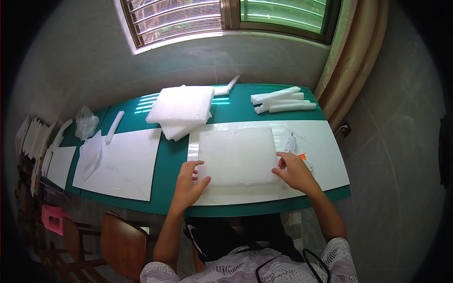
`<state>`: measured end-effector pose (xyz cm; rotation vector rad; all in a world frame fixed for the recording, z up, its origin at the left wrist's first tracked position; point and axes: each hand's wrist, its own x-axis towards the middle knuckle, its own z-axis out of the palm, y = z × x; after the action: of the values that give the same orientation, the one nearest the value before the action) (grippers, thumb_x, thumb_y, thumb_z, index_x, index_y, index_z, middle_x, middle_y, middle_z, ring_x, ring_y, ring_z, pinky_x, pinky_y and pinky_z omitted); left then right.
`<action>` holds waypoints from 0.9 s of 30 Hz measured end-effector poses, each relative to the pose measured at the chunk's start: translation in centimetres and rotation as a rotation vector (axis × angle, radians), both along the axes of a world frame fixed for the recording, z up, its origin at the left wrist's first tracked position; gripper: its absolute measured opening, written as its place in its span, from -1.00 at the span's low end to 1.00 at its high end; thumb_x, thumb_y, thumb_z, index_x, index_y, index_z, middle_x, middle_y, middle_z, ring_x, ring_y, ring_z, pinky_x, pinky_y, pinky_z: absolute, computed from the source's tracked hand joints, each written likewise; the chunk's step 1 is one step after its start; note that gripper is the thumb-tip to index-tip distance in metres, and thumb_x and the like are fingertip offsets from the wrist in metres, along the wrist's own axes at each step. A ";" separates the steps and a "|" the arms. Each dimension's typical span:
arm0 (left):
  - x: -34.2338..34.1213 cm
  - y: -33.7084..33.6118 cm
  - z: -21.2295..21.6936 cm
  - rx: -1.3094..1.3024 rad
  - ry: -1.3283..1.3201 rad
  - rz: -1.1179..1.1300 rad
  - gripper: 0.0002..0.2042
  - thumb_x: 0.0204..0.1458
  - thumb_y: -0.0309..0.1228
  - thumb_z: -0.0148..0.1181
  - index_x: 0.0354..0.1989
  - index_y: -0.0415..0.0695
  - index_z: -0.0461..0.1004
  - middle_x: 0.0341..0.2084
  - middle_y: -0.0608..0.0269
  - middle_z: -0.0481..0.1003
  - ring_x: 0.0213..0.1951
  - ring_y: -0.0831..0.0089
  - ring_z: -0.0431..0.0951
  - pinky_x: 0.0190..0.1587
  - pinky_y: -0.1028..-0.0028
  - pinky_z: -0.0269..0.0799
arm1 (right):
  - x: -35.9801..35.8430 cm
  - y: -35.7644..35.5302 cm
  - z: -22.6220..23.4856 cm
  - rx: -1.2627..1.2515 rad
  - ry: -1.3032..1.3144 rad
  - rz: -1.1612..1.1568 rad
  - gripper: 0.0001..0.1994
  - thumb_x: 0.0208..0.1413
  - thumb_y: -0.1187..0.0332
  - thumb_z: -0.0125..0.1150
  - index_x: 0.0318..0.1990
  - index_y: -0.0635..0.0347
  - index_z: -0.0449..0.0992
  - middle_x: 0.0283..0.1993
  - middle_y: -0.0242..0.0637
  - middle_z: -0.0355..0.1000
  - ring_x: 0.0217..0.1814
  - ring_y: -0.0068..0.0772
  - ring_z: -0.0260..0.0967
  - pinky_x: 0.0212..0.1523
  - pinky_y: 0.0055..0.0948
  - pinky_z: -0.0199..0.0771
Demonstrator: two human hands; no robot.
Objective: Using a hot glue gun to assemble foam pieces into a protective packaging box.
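Note:
A thick white foam sheet [236, 155] is over a glossy white board [321, 146] on the green table. My left hand [189, 184] holds its left edge near the front corner, with thumb and index finger apart and their tips on the foam. At the opposite edge, my right hand [295, 172] grips the sheet between thumb and curled fingers. Just beyond the right hand is a white pen-like tool [290, 144] with a pointed metal tip. Something orange [302, 156] shows beside that hand, partly covered by it.
Stacked foam blocks [181, 106] stand behind the sheet. Several foam strips [283, 100] lie at the back right. Leftward are another white board [127, 160], a thin foam piece [90, 155] and a clear plastic bag [87, 123]. A wooden chair [123, 245] stands at the table's front left.

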<state>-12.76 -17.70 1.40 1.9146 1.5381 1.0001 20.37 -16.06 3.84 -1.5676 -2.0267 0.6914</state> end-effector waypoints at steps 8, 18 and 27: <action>-1.8 -0.4 1.1 -0.060 0.050 -0.007 -0.65 -0.05 -0.47 0.29 -0.04 -0.22 0.44 -0.10 0.07 0.40 -0.22 0.31 0.47 -0.17 0.40 0.49 | -1.4 -0.5 -1.5 0.119 -0.220 0.057 -0.54 0.03 0.30 0.30 0.03 0.44 0.43 -0.18 0.04 0.43 -0.09 0.00 0.38 -0.04 -0.20 0.37; -6.3 14.6 3.2 0.490 0.755 0.157 -0.46 -0.08 -0.37 0.37 0.14 0.03 0.39 0.21 0.08 0.29 0.25 0.12 0.26 0.28 -0.08 0.08 | -0.8 -1.8 -0.6 0.231 -0.090 -0.074 -0.61 0.04 0.34 0.29 0.01 0.35 0.45 -0.11 -0.01 0.39 -0.02 -0.01 0.32 0.01 -0.20 0.35; -4.7 17.6 1.6 0.318 0.772 0.073 -0.58 -0.06 -0.28 0.34 0.02 -0.04 0.47 0.07 0.12 0.43 0.20 0.19 0.33 0.28 -0.11 0.04 | 0.1 -3.0 0.7 0.196 -0.039 -0.066 -0.63 0.06 0.33 0.27 0.01 0.28 0.46 -0.15 -0.10 0.39 -0.06 -0.15 0.37 -0.03 -0.27 0.38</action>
<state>-17.43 -0.10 3.03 2.6884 1.9397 0.5646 20.51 -19.09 4.50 -1.5361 -1.9942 0.4258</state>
